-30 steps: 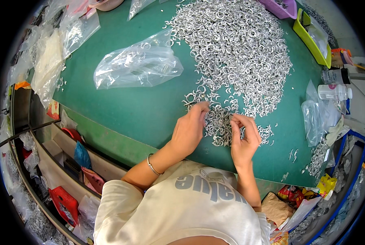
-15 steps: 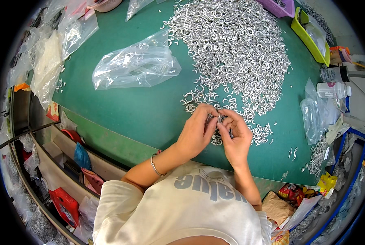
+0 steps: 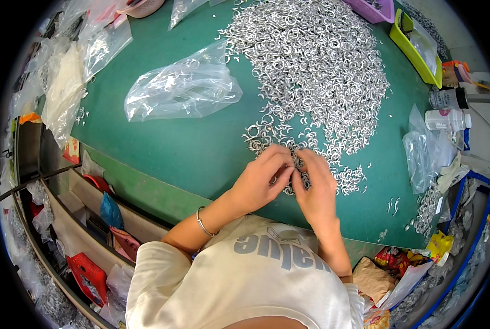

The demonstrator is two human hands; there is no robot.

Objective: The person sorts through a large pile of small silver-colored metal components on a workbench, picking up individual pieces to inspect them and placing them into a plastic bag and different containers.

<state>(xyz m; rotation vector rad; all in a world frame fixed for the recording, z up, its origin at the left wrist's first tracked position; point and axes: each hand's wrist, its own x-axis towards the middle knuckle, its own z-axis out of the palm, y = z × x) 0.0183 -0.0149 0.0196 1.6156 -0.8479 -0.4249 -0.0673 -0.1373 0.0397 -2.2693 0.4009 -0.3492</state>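
Over the green table (image 3: pixel 173 148), left hand (image 3: pixel 261 181) and right hand (image 3: pixel 317 189) have drawn together since a second ago, nearside of the large metal heap (image 3: pixel 316 66). Both curl at the small pile (image 3: pixel 305 180); pinch hidden, cannot tell. Judged best: light touch, pieces singly.

Free tabletop (image 3: pixel 184 151) leftward, ring heap (image 3: pixel 319 71) ahead

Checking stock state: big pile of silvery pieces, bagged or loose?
Loose: the silvery pieces lie bare on the green table, with nothing wrapped around them.
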